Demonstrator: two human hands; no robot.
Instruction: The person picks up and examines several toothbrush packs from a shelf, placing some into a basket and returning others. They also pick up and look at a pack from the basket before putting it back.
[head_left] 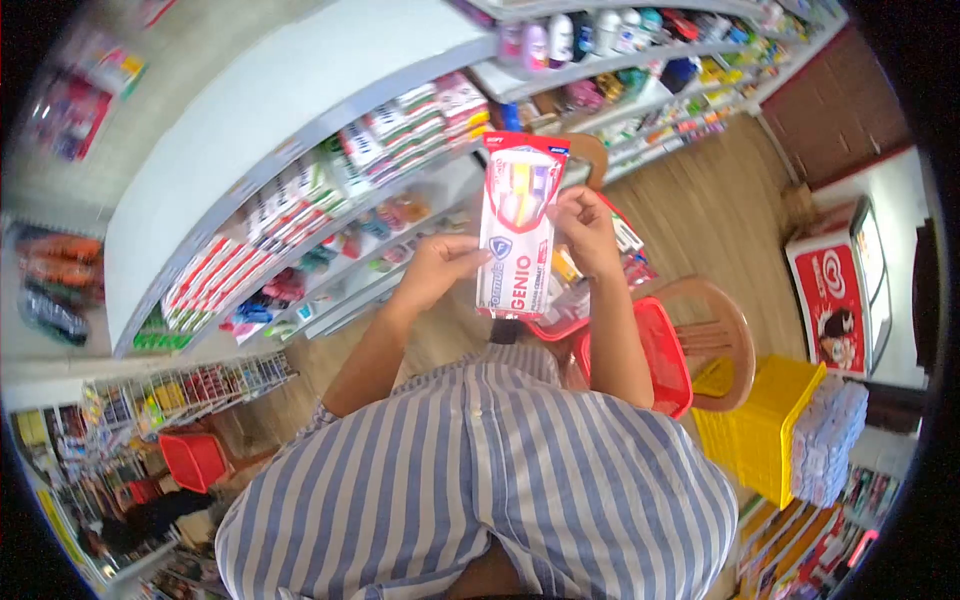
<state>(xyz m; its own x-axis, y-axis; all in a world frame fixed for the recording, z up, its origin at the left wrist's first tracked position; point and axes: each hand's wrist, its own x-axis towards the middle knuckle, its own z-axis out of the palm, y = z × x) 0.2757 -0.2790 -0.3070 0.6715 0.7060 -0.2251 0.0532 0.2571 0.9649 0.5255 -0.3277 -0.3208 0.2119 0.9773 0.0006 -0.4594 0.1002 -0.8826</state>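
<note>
A flat white-and-red toothbrush pack (518, 240), lettered "Formula Genio" and "Soft", is held upright in front of my chest. My left hand (440, 268) pinches its left edge between thumb and fingers. On the opposite side, my right hand (588, 232) grips the right edge a little higher up. Yellow and purple shapes show in the pack's upper part. Beneath it and partly covered by my right forearm is a red basket (560, 322) with packaged goods inside, their kinds hard to make out.
Curved shelves (290, 150) on the left carry rows of boxes (300, 205) and bottles (560, 40). Brown plastic chairs (735, 340), another red basket (660, 350) and yellow crates (755, 430) stand to the right. A red freezer (835, 290) is farther right.
</note>
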